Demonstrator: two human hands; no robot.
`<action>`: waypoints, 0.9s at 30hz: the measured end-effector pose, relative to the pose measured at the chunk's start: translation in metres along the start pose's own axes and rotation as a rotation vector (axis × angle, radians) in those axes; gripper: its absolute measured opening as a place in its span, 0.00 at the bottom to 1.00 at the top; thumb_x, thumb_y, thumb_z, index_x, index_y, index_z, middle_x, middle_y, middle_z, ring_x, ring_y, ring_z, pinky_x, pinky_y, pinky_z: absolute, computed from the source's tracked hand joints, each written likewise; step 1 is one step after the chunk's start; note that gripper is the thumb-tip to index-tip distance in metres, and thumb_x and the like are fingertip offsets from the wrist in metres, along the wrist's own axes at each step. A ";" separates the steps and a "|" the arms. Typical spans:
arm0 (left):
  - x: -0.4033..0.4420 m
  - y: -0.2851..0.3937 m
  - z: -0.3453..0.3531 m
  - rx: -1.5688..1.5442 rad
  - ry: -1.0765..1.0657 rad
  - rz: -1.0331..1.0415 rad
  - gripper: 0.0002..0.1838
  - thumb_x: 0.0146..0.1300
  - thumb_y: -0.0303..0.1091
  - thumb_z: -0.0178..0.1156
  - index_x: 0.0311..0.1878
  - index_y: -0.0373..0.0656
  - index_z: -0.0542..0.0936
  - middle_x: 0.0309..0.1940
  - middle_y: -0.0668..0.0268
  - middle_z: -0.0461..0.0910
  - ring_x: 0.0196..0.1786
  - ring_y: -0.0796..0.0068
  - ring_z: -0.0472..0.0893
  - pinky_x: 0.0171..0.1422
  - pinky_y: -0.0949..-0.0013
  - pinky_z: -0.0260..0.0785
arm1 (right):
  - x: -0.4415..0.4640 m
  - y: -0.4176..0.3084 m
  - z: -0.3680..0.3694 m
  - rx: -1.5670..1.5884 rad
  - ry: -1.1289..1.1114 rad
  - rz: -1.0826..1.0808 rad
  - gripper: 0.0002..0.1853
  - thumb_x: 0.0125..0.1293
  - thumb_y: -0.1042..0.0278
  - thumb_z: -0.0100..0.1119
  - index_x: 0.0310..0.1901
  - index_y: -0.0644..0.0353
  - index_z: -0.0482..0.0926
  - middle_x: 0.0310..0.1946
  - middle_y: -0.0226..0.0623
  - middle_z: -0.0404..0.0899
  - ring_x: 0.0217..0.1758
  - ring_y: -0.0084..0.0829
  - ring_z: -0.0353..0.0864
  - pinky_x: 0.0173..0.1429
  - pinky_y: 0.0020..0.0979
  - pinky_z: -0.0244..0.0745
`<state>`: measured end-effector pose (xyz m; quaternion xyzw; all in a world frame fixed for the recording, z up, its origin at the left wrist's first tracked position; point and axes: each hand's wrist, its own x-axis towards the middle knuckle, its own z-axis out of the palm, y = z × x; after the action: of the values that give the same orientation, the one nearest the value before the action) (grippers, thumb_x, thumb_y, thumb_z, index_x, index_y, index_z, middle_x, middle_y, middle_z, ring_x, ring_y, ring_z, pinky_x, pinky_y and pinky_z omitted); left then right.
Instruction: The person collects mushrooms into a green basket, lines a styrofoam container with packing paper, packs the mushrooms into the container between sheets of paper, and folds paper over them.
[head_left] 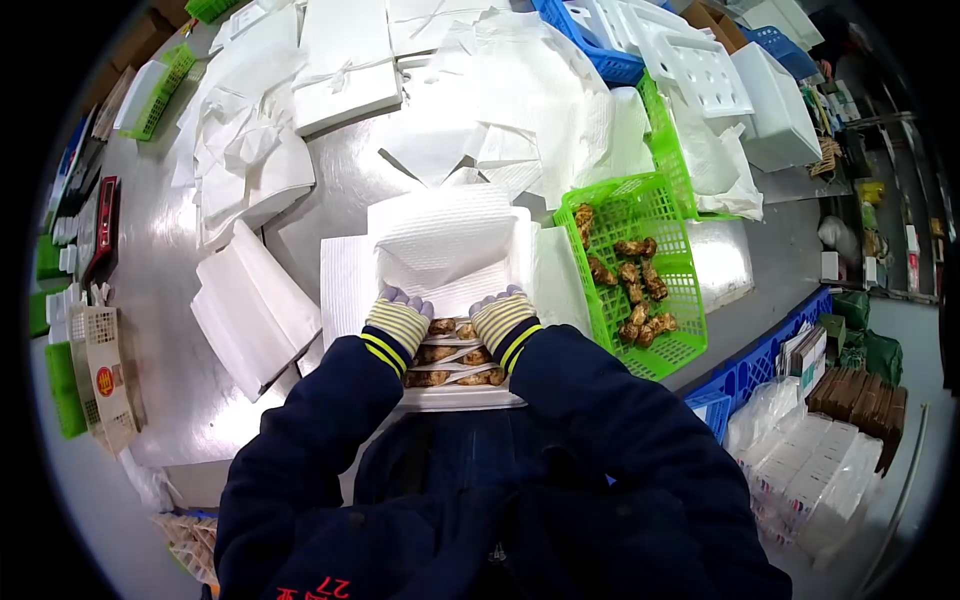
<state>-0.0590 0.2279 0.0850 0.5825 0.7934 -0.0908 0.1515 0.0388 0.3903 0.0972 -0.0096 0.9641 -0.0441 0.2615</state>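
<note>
A white foam box (460,399) lined with white paper (450,235) stands before me. In its near part lie rows of brown mushrooms (428,378) with white paper strips between them. My left hand (402,318), in a striped glove, is inside the box at the left of the top row, its fingers bent and close together. Opposite it, my right hand (502,315) is at the right end of that row, fingers also bent. What the fingertips hold, if anything, is hidden. A green basket (690,300) with several mushrooms (634,275) sits to the right.
Folded white paper (258,308) lies left of the box. Beyond are paper sheets (510,100) and a tied white stack (345,75). Blue crates and foam lids (700,75) stand at the back right. A red-framed device (103,225) is at the far left.
</note>
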 end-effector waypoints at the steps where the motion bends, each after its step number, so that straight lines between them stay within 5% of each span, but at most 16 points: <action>1: -0.001 0.001 0.008 0.043 0.084 -0.004 0.11 0.55 0.34 0.50 0.41 0.42 0.74 0.36 0.63 0.77 0.46 0.64 0.77 0.59 0.61 0.62 | -0.001 0.000 0.004 -0.018 0.044 -0.005 0.10 0.59 0.67 0.44 0.38 0.56 0.76 0.32 0.37 0.80 0.40 0.34 0.79 0.53 0.42 0.64; 8: -0.004 0.009 0.021 0.044 0.274 -0.098 0.09 0.53 0.32 0.50 0.37 0.44 0.75 0.32 0.65 0.77 0.42 0.67 0.77 0.58 0.59 0.62 | -0.004 -0.003 0.025 -0.157 0.091 0.032 0.07 0.56 0.71 0.45 0.33 0.61 0.73 0.23 0.35 0.74 0.33 0.34 0.75 0.58 0.47 0.61; 14: -0.005 0.004 0.011 0.088 0.169 -0.031 0.09 0.54 0.33 0.49 0.36 0.47 0.76 0.33 0.65 0.79 0.41 0.68 0.77 0.58 0.62 0.61 | -0.009 -0.007 0.032 -0.049 0.258 0.001 0.08 0.55 0.72 0.43 0.31 0.62 0.74 0.24 0.39 0.74 0.34 0.37 0.75 0.62 0.50 0.57; 16: -0.006 0.005 0.002 0.070 0.181 -0.059 0.08 0.54 0.33 0.49 0.35 0.47 0.77 0.32 0.66 0.79 0.40 0.68 0.77 0.58 0.62 0.60 | -0.013 -0.006 0.015 0.076 0.137 0.022 0.10 0.56 0.70 0.43 0.32 0.62 0.75 0.28 0.43 0.77 0.37 0.38 0.77 0.64 0.49 0.55; 20: -0.009 0.007 0.006 0.040 0.287 -0.063 0.06 0.52 0.32 0.49 0.32 0.47 0.75 0.28 0.67 0.77 0.37 0.68 0.76 0.57 0.61 0.61 | -0.015 -0.012 0.035 0.061 0.265 0.039 0.10 0.57 0.70 0.42 0.33 0.63 0.75 0.28 0.42 0.77 0.39 0.37 0.77 0.66 0.47 0.54; 22: -0.008 0.005 0.012 0.014 0.244 -0.042 0.09 0.52 0.34 0.51 0.37 0.44 0.75 0.30 0.64 0.76 0.39 0.64 0.75 0.60 0.57 0.60 | -0.015 -0.010 0.036 0.084 0.241 0.039 0.10 0.58 0.70 0.42 0.33 0.63 0.75 0.26 0.40 0.76 0.36 0.36 0.77 0.64 0.45 0.57; 24: -0.012 0.003 -0.002 -0.135 0.261 0.012 0.14 0.49 0.35 0.56 0.41 0.44 0.74 0.36 0.62 0.76 0.41 0.62 0.75 0.59 0.56 0.60 | -0.041 0.003 0.013 0.084 0.489 -0.095 0.09 0.55 0.71 0.44 0.34 0.58 0.75 0.24 0.36 0.75 0.31 0.36 0.76 0.54 0.41 0.68; 26: -0.019 0.000 -0.013 -0.209 0.483 0.109 0.26 0.44 0.31 0.62 0.50 0.43 0.71 0.45 0.59 0.74 0.45 0.59 0.75 0.56 0.56 0.62 | -0.053 0.036 -0.025 0.364 0.391 0.176 0.10 0.55 0.71 0.45 0.36 0.56 0.75 0.24 0.38 0.75 0.31 0.39 0.76 0.46 0.41 0.70; 27: -0.020 -0.003 -0.008 -0.253 0.565 0.115 0.26 0.44 0.29 0.62 0.50 0.43 0.71 0.45 0.59 0.74 0.45 0.59 0.75 0.55 0.56 0.63 | -0.064 0.063 0.002 0.180 0.511 0.333 0.11 0.55 0.71 0.45 0.39 0.56 0.75 0.26 0.40 0.75 0.31 0.41 0.76 0.43 0.42 0.70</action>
<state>-0.0571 0.2120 0.0998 0.6053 0.7747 0.1828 0.0014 0.0948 0.4560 0.1219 0.1830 0.9792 -0.0869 0.0141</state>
